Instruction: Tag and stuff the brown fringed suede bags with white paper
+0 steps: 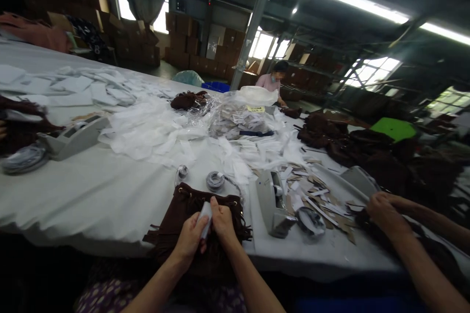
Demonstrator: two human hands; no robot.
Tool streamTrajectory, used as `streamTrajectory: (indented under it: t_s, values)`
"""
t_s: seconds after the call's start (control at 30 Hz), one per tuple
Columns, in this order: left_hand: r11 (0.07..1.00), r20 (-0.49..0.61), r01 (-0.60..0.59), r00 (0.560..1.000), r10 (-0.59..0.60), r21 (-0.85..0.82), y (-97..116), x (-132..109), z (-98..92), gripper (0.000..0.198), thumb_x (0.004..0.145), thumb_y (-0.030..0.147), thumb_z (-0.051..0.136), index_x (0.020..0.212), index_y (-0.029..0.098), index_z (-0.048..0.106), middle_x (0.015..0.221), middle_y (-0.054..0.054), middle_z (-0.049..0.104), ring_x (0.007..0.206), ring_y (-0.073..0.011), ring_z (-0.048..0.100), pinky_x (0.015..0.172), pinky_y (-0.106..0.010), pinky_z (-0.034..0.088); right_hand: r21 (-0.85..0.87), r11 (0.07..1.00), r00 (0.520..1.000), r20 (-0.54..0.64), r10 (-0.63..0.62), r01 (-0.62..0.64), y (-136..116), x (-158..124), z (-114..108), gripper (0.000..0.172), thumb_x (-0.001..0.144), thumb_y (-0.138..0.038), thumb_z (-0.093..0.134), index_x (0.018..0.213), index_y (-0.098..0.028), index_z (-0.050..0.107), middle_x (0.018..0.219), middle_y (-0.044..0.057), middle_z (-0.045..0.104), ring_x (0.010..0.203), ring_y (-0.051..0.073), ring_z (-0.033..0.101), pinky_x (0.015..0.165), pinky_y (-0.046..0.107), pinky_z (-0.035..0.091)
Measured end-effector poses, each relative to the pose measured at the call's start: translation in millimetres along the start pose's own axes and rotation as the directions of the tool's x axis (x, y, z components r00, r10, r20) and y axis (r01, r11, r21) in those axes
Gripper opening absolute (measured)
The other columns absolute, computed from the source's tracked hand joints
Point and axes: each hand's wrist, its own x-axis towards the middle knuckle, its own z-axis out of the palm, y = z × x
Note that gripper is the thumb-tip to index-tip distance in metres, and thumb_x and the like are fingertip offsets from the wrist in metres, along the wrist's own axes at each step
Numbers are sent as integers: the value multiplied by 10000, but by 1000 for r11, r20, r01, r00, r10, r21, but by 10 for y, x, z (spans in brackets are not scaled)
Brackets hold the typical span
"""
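A dark brown fringed bag point(172, 212) with metal eyelets lies at the table's front edge, partly over my lap. My left hand point(189, 237) is closed around a small folded white piece point(206, 212), perhaps paper or thin foam, above the bag. Against its right side, my right hand point(222, 220) is closed too, thumb at the upper end; its fingertips are partly hidden. Just beyond the bag sit a coiled chain in clear wrap point(215, 181) and a smaller wrapped bundle point(181, 172). A grey tape dispenser point(271, 203) stands right of the bag.
Tape rolls point(310, 222), paper scraps point(319, 195) and white wrapping sheets point(154, 129) cover much of the table point(121, 195). Another person's hands point(385, 210) work at right. A second dispenser point(79, 137) stands left. Brown bags point(330, 137) pile at right; a masked person point(270, 80) is beyond.
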Motion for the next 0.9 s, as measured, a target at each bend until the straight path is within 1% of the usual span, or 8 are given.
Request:
streamTrajectory:
  t_s: [0.07, 0.13, 0.23, 0.3, 0.37, 0.53, 0.7, 0.9]
  values:
    - [1000, -1, 1, 1000, -1, -1, -29, 8, -5, 404, 746, 552, 615, 716, 167, 499, 534, 70, 486, 326, -38, 363, 266, -153, 320, -15, 1000, 1000, -19, 0, 0, -32, -42, -253, 588, 754, -681, 501, 451, -176, 511, 360, -12, 432, 323, 92, 340, 353, 240, 219]
    - [1000, 9, 2, 1000, -2, -8, -56, 13, -16, 398, 755, 543, 613, 701, 167, 494, 534, 69, 488, 326, -37, 360, 265, -154, 321, -26, 999, 983, -178, -37, 33, -65, -86, -709, 536, 725, -655, 568, 556, -149, 618, 387, -17, 460, 339, 93, 348, 365, 239, 228]
    - [1000, 21, 15, 1000, -15, 1, -88, 19, -32, 394, 763, 540, 612, 701, 169, 493, 556, 58, 510, 339, -41, 373, 269, -155, 321, -45, 996, 846, -526, -85, 72, -103, -134, -1580, 544, 735, -650, 547, 786, -129, 695, 502, -4, 543, 433, 114, 404, 415, 242, 267]
    - [1000, 22, 22, 1000, -22, 11, -107, 26, -41, 396, 760, 546, 613, 712, 167, 505, 566, 51, 520, 347, -43, 379, 273, -156, 322, -70, 997, 781, -623, -56, 16, -109, -145, -2060, 524, 683, -639, 589, 783, -136, 701, 618, 37, 631, 551, 157, 506, 480, 254, 336]
    - [1000, 23, 27, 999, -28, 11, -122, 30, -48, 403, 755, 553, 614, 712, 165, 513, 568, 48, 521, 348, -42, 376, 273, -156, 319, -77, 996, 778, -628, -15, -43, -97, -142, -2329, 473, 633, -603, 639, 700, -139, 705, 665, 69, 662, 637, 194, 558, 532, 270, 370]
    - [1000, 29, 27, 999, -27, 3, -127, 17, -51, 411, 741, 562, 623, 704, 168, 512, 564, 49, 523, 351, -40, 372, 271, -149, 311, -53, 994, 850, -524, 53, -94, -84, -103, -2305, 354, 632, -500, 678, 587, -150, 709, 623, 78, 659, 635, 204, 569, 536, 281, 359]
    - [999, 0, 46, 999, -46, 13, -97, 13, -36, 422, 701, 576, 645, 685, 175, 514, 524, 63, 501, 341, -49, 361, 265, -161, 309, 15, 997, 887, -456, 76, -78, -137, -53, -2246, 284, 520, -395, 766, 579, -123, 708, 594, 54, 648, 636, 184, 552, 589, 277, 370]
    - [995, -41, 73, 997, -71, 61, -113, -63, -46, 472, 620, 637, 683, 651, 184, 553, 506, 45, 515, 347, -78, 377, 263, -196, 310, 82, 997, 860, -507, 57, -18, -195, -233, -2319, 304, 554, -440, 755, 583, -146, 684, 556, 6, 598, 564, 134, 485, 541, 253, 350]
